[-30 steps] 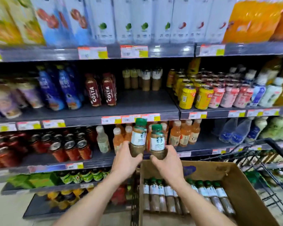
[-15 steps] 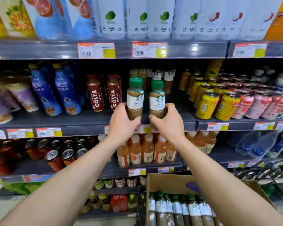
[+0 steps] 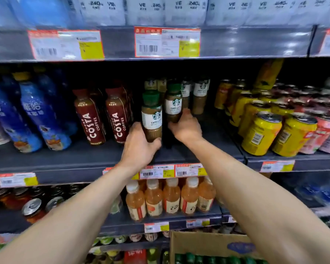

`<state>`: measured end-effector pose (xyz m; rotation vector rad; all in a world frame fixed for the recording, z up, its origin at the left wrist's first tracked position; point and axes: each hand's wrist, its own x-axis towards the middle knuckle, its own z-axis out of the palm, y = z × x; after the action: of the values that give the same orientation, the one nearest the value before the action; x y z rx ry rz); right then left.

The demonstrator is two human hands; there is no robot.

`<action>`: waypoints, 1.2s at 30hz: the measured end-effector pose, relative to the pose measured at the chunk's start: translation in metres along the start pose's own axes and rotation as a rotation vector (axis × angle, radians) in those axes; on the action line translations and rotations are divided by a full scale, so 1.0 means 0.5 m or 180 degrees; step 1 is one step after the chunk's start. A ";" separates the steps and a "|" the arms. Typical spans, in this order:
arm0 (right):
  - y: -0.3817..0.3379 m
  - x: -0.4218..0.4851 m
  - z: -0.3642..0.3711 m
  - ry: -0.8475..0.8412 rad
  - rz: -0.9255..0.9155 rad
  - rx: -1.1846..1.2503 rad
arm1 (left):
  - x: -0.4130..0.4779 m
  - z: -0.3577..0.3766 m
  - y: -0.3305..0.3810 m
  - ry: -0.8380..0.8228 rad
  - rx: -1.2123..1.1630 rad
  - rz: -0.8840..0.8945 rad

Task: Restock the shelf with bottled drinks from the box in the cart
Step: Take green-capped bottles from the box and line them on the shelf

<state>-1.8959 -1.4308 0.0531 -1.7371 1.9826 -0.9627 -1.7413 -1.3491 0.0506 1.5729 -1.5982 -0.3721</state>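
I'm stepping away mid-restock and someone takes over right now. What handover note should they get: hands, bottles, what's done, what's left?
Left hand: grips a green-capped coffee bottle low down, upright, near the front of the middle shelf.
Right hand: grips a second bottle, upright, deeper in, just ahead of the back row.
Done: both bottles are in the gap between the Costa bottles and the yellow cans; neither is released.
Left: set both down, let go, fetch more from the box.
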 end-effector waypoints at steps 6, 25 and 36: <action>0.035 0.042 0.036 -0.0059 0.0006 -0.0660 | -0.006 0.015 -0.012 0.0023 0.0231 -0.0055; -0.015 0.153 0.065 0.0094 0.0012 -0.0983 | -0.012 0.018 -0.008 0.0102 0.0314 -0.0056; 0.018 0.135 0.026 -0.0370 -0.0080 -0.1015 | 0.042 0.038 0.005 -0.0147 0.0619 -0.0146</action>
<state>-1.9075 -1.4990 0.0497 -1.9359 2.1324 -0.5591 -1.7536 -1.3748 0.0482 1.7612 -1.6774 -0.2861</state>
